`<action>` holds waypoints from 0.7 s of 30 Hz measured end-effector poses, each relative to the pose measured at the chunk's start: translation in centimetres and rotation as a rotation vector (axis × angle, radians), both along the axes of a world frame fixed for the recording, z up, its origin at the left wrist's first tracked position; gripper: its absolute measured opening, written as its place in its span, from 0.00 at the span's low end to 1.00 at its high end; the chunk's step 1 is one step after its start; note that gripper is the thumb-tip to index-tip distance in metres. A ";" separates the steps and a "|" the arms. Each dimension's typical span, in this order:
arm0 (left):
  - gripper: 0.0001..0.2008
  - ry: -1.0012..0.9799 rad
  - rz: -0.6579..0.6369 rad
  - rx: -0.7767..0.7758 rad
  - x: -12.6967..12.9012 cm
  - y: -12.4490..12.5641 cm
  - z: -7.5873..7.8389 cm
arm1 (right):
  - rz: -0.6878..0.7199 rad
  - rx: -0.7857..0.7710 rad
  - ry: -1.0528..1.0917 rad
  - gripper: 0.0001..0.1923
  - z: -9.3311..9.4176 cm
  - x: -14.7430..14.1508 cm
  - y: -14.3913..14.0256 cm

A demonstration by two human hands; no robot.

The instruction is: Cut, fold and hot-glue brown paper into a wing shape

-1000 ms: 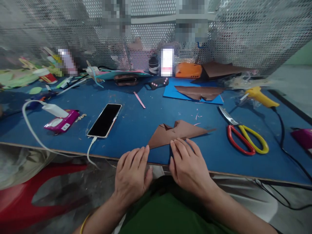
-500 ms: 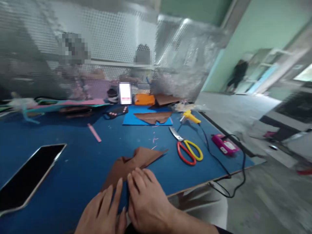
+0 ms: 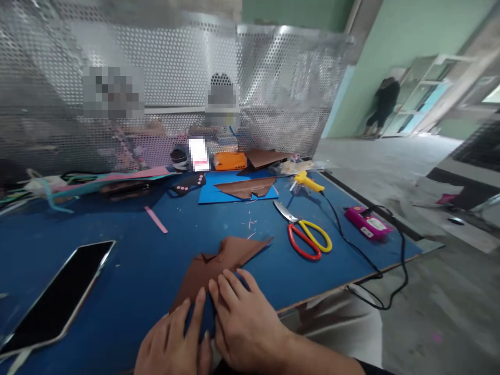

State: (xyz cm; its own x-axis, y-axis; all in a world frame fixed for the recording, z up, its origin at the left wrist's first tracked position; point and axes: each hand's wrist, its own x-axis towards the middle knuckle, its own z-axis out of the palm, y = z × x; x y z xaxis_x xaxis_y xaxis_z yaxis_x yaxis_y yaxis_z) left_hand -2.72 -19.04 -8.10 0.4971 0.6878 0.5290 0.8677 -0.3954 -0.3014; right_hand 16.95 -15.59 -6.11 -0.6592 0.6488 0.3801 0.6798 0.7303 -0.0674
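The head view looks down on a blue table, matte and speckled with small scraps, with a pale wooden edge on the near right. Lying flat near the front edge is a brown sheet, thin and felt-like, cut to an irregular pointed shape with a long tip to the right and small notches on top. The left hand lies palm down with its fingers laid flat and close together, the fingertips touching the sheet's lower left corner. The right hand rests just beside it, fingers slightly fanned and flat, pressing the sheet's near edge; neither hand pinches anything.

To the right of the sheet lie scissors with one red and one yellow loop handle and bare steel blades. Beyond them a yellow glue gun trails a black cord, and a glossy magenta box carries a white label too small to read. A smartphone with a dark glass screen and pale metal rim lies at the left. A thin pink strip lies mid-table. Farther back a blue foam sheet carries another brown cut-out, with an orange case behind it. A perforated metal screen stands along the back.
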 end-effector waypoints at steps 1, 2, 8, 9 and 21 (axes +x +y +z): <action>0.38 0.010 0.001 -0.004 -0.1 -0.2 0.4 | -0.008 -0.007 0.010 0.30 0.1 0.1 -0.1; 0.37 0.018 -0.001 -0.008 -0.3 -0.5 0.7 | -0.014 -0.014 0.018 0.29 0.2 0.1 -0.2; 0.37 0.034 0.040 -0.016 -2.5 -3.0 1.7 | -0.013 -0.049 0.014 0.29 0.4 0.3 -0.5; 0.37 0.033 0.051 -0.017 -3.0 -3.5 1.8 | -0.015 -0.053 0.011 0.29 0.4 0.3 -0.5; 0.32 -0.131 -0.102 -0.171 2.9 -0.8 1.7 | 0.013 -0.035 0.027 0.28 0.1 0.5 -0.2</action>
